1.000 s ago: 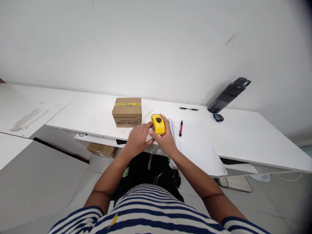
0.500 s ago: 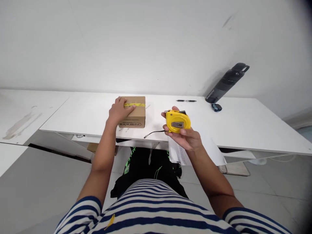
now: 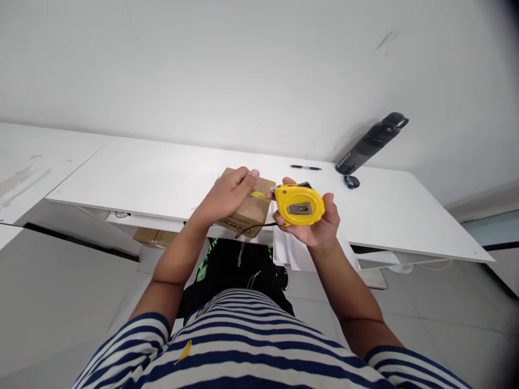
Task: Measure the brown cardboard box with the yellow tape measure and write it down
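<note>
A small brown cardboard box (image 3: 243, 208) with a strip of yellow tape across its top sits at an angle near the table's front edge. My left hand (image 3: 225, 195) lies over the left part of its top, fingers bent around the box and partly hidden from view. My right hand (image 3: 324, 229) grips a yellow tape measure (image 3: 300, 205), its metal belt clip facing up. The tape measure is just right of the box, its mouth towards the yellow strip. A thin black wrist cord hangs from it in front of the box.
A black pen (image 3: 305, 167), a dark water bottle (image 3: 371, 143) and a dark watch-like item (image 3: 351, 181) are at the back of the white table (image 3: 162, 173). Paper sheets (image 3: 290, 251) overhang the front edge below the tape measure. Brown boxes (image 3: 152, 236) stand beneath the table.
The box has shifted right and turned, with my left hand on it. The tape measure is now close beside it, and the view has tilted slightly.
</note>
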`<move>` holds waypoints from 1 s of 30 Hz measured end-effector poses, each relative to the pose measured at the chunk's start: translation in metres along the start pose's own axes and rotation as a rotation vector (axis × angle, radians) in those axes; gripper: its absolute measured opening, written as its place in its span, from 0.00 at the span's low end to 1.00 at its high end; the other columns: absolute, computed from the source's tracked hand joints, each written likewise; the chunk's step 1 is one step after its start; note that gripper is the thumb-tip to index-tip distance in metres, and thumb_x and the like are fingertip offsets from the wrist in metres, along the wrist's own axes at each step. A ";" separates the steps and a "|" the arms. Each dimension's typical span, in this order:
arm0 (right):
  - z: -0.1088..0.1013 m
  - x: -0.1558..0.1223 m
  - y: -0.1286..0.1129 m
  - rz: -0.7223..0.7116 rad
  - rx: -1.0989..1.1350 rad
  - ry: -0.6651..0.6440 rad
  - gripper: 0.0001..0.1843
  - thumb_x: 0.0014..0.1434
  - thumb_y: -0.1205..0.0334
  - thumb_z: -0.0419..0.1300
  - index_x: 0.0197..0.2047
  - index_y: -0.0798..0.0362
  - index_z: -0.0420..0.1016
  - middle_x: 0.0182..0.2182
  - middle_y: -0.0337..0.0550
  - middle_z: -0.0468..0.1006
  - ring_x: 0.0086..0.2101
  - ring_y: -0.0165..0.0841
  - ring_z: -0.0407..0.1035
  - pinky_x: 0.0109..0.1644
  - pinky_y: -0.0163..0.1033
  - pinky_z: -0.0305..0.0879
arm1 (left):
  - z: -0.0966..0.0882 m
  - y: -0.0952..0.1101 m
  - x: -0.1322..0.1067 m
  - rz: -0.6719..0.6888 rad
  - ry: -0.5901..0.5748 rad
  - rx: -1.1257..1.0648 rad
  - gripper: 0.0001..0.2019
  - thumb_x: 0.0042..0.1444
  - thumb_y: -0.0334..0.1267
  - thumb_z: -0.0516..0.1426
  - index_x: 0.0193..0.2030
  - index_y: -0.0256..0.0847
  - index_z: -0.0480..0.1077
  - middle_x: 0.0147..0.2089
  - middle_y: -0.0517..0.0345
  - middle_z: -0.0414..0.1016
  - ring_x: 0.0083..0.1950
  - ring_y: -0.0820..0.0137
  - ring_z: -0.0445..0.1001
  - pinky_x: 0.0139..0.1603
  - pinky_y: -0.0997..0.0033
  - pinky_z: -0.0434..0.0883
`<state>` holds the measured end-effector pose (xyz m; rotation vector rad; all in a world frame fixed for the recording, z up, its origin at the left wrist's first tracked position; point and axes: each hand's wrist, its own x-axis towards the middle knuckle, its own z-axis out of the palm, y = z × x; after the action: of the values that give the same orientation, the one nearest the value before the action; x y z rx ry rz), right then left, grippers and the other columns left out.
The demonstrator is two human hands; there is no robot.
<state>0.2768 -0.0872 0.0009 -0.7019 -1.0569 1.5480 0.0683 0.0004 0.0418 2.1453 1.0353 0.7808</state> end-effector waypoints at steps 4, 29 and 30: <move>0.013 0.002 0.002 0.047 -0.110 0.062 0.45 0.49 0.25 0.57 0.63 0.43 0.68 0.51 0.51 0.78 0.30 0.37 0.73 0.23 0.37 0.59 | 0.002 0.009 -0.003 0.006 -0.238 -0.139 0.31 0.70 0.61 0.39 0.43 0.44 0.76 0.36 0.55 0.78 0.39 0.68 0.76 0.43 0.68 0.71; 0.036 0.017 -0.025 0.058 -0.213 0.222 0.50 0.52 0.13 0.41 0.52 0.46 0.75 0.27 0.42 0.76 0.21 0.32 0.71 0.13 0.33 0.45 | -0.014 0.007 0.018 -0.201 -0.696 -0.544 0.25 0.61 0.66 0.54 0.33 0.45 0.71 0.22 0.62 0.56 0.20 0.75 0.53 0.19 0.70 0.56; 0.037 0.018 -0.026 0.042 -0.225 0.217 0.50 0.52 0.13 0.41 0.53 0.46 0.74 0.28 0.42 0.76 0.22 0.33 0.72 0.13 0.33 0.46 | -0.014 0.006 0.020 -0.238 -0.690 -0.591 0.24 0.60 0.66 0.56 0.32 0.45 0.71 0.21 0.64 0.54 0.19 0.76 0.50 0.19 0.70 0.53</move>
<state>0.2525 -0.0790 0.0419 -1.0286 -1.0662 1.3648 0.0705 0.0177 0.0597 1.5514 0.5733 0.1563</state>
